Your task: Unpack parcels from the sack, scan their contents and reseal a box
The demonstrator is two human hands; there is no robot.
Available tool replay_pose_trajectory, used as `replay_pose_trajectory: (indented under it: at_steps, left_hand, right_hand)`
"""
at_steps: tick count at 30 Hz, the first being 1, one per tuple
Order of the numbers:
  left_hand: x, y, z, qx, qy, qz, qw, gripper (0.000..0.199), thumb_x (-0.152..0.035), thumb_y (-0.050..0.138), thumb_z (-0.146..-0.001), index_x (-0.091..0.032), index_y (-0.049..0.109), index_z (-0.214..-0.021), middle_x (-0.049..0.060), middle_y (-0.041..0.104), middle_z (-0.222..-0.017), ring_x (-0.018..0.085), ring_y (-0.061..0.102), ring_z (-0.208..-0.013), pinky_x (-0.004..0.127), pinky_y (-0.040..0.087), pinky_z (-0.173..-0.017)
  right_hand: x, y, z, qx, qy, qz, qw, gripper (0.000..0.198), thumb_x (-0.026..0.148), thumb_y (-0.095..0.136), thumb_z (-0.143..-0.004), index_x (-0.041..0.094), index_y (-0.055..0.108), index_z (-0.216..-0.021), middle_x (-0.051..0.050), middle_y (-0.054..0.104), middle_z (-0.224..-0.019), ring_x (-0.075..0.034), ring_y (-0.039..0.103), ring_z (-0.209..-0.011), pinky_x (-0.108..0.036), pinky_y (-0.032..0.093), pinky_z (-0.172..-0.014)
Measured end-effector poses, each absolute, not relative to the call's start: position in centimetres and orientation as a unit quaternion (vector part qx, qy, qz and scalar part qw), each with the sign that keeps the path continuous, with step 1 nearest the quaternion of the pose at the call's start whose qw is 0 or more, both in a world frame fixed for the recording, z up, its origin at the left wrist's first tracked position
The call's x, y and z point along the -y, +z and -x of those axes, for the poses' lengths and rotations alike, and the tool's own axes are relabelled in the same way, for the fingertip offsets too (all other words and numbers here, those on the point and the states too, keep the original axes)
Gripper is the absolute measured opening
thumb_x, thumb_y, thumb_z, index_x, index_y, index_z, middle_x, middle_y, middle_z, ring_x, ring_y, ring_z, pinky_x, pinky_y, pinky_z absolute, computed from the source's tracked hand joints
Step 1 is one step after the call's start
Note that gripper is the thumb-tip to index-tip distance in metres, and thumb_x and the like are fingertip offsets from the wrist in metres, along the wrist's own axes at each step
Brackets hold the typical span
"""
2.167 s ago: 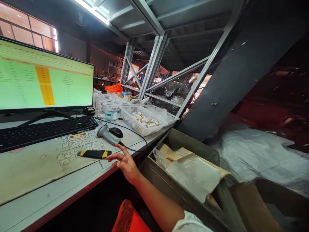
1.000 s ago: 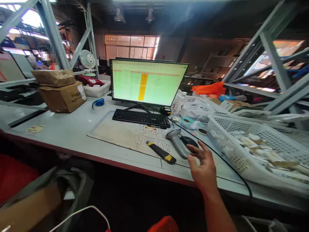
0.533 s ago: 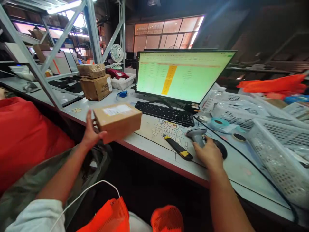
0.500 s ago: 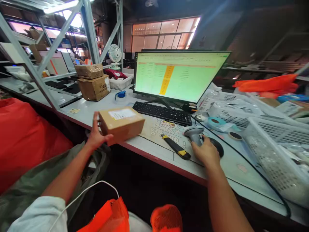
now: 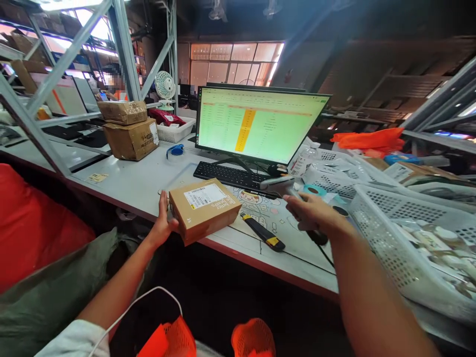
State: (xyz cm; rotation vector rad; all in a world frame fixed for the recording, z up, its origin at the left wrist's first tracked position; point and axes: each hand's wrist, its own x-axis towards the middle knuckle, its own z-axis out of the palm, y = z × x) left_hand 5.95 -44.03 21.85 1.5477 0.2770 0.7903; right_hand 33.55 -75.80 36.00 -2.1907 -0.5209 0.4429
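Observation:
My left hand (image 5: 163, 228) grips the left end of a small brown cardboard box (image 5: 208, 225), thumb at the front and fingers along the far side. A white barcode label (image 5: 204, 195) lies on the box's top face, and its near edge juts past the table's front edge. In my right hand (image 5: 314, 213) is a grey handheld barcode scanner (image 5: 277, 184), raised above the table with its head towards the box. Between the two, a black and yellow box cutter (image 5: 263, 232) rests on the table mat.
Behind the box stand a black keyboard (image 5: 230, 174) and a lit monitor (image 5: 256, 124). White plastic baskets (image 5: 386, 248) line the right. Stacked cartons (image 5: 132, 139) sit at back left, near a metal rack post (image 5: 124, 49). A co-worker (image 5: 115, 82) is beyond.
The scanner has been lifted off the table by my right hand and turned towards the box. My left hand and the box have shifted right and nearer, with the label now clearer.

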Motion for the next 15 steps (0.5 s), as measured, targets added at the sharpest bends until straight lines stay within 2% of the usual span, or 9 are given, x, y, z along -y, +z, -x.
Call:
replay_pose_trajectory:
  at_steps: [2,3,6,8,11,15]
  left_hand:
    - [44.0,22.5,-6.6,-0.168,0.346,-0.650,0.655,0.116,-0.087,0.053,-0.077,-0.031,-0.002,-0.163,0.013,0.001,-0.172,0.029,0.004,-0.158,0.045,0.008,-0.128]
    - [44.0,22.8,-7.0,-0.192,0.343,-0.637,0.663,0.108,-0.084,0.051,-0.083,-0.032,0.000,-0.163,0.011,0.005,-0.172,0.027,0.006,-0.159,0.043,0.008,-0.128]
    - [44.2,22.9,-8.4,-0.225,0.342,-0.613,0.676,0.105,-0.071,0.065,-0.084,-0.030,0.008,-0.163,0.010,0.016,-0.170,0.026,0.013,-0.158,0.040,0.014,-0.128]
    - [44.3,22.7,-9.1,-0.233,0.343,-0.596,0.688,0.099,-0.064,0.071,-0.083,-0.028,0.020,-0.160,0.011,0.029,-0.166,0.028,0.026,-0.154,0.041,0.024,-0.126]
    - [43.9,22.6,-9.6,-0.246,0.332,-0.575,0.706,0.079,-0.055,0.072,-0.084,-0.024,0.042,-0.150,0.012,0.052,-0.150,0.031,0.048,-0.141,0.042,0.038,-0.118]
    - [41.6,23.3,-9.7,-0.256,0.302,-0.566,0.723,0.070,-0.051,0.072,-0.081,-0.020,0.052,-0.140,0.012,0.063,-0.137,0.030,0.061,-0.125,0.037,0.050,-0.103]
  right_hand:
    - [74.9,39.5,-32.1,0.286,0.290,0.800,0.441,0.051,0.064,0.073,-0.078,0.021,0.047,-0.079,0.005,0.043,-0.062,-0.005,0.032,-0.043,-0.020,0.022,-0.038]
    - [74.1,41.1,-31.2,0.324,0.339,0.769,0.434,0.054,0.064,0.078,-0.074,0.021,0.048,-0.079,0.006,0.041,-0.061,-0.004,0.028,-0.043,-0.019,0.019,-0.038]
    - [70.8,44.6,-28.6,0.402,0.424,0.731,0.352,0.054,0.063,0.082,-0.071,0.019,0.052,-0.083,0.008,0.038,-0.060,-0.002,0.026,-0.042,-0.017,0.018,-0.036]
    - [68.6,45.7,-27.5,0.428,0.448,0.725,0.300,0.055,0.064,0.082,-0.071,0.019,0.053,-0.083,0.008,0.037,-0.060,-0.003,0.027,-0.041,-0.017,0.017,-0.034]
    - [67.1,45.6,-27.5,0.445,0.427,0.741,0.265,0.055,0.067,0.078,-0.073,0.020,0.056,-0.090,0.008,0.039,-0.061,-0.004,0.029,-0.041,-0.018,0.021,-0.034]
    - [68.7,42.7,-30.1,0.428,0.287,0.818,0.257,0.055,0.069,0.067,-0.081,0.019,0.062,-0.101,0.004,0.048,-0.066,-0.008,0.041,-0.046,-0.020,0.031,-0.038]
